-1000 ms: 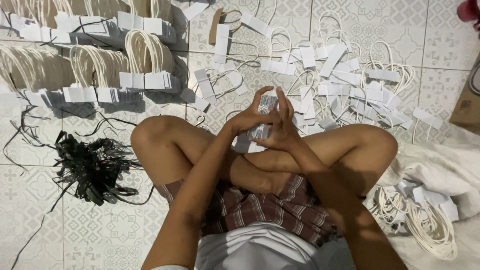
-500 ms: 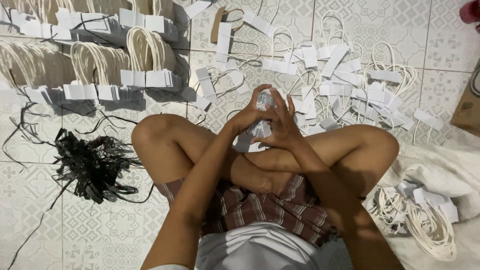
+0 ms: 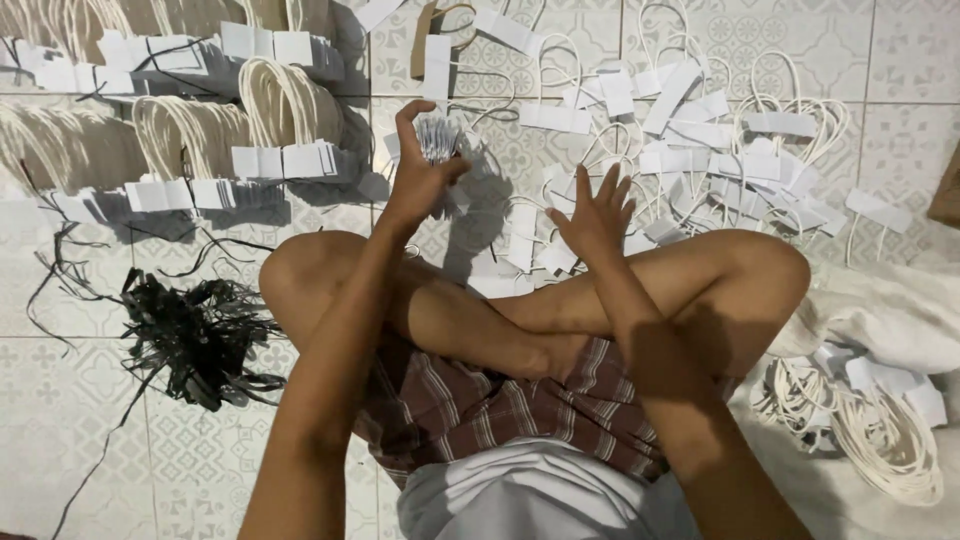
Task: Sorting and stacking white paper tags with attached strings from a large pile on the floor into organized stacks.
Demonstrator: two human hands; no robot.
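Note:
I sit cross-legged on a patterned tile floor. My left hand [image 3: 418,170] is raised ahead of my left knee and grips a small stack of white paper tabs [image 3: 438,138] with cord loops. My right hand [image 3: 597,215] hovers with fingers spread and nothing in it, just above loose white tabs with cord handles [image 3: 690,140] scattered on the floor ahead.
Bundled stacks of white tabs with cream cord loops [image 3: 275,125] lie in rows at the far left. A tangle of black strips [image 3: 195,335] sits left of my knee. A white cloth [image 3: 890,310] and more cord handles [image 3: 880,435] lie at right.
Both hands held the stack together in front of my shins. Now they have parted: the left carries the stack forward and left, the right has let go and opened.

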